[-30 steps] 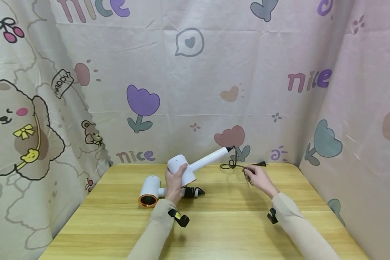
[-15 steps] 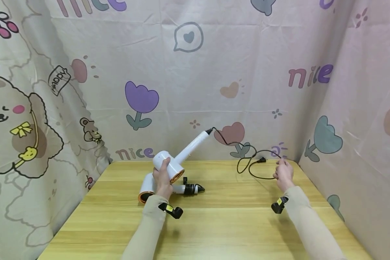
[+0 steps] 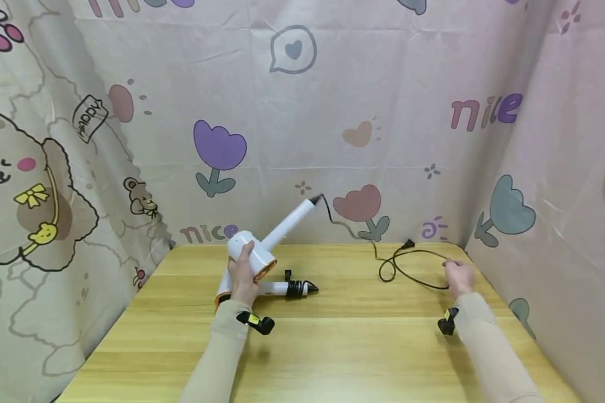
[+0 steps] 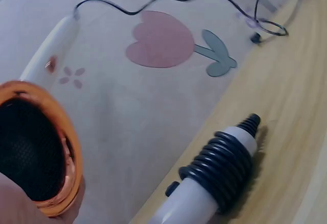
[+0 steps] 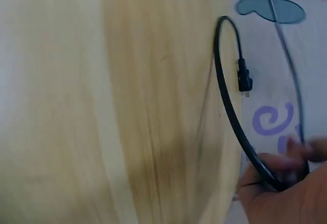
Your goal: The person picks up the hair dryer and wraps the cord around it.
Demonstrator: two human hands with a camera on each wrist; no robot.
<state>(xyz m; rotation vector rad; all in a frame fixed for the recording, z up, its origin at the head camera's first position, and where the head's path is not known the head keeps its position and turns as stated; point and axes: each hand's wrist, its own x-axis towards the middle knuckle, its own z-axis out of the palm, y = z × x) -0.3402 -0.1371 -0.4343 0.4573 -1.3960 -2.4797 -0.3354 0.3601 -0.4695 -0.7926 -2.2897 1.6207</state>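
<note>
Left hand (image 3: pixel 242 278) grips a white, orange-rimmed, black-corded hair dryer (image 3: pixel 261 255).

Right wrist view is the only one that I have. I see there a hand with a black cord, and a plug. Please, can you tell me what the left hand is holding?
Observer: The left hand grips a white dryer.
Operator: Thank you. And where does the cord in my view come from?
Observer: It comes out of the end of that dryer's handle.
Operator: I understand. Is there also another dryer on the table?
Observer: Yes, a second dryer lies there, partly hidden by the left hand and the one it holds.
</note>
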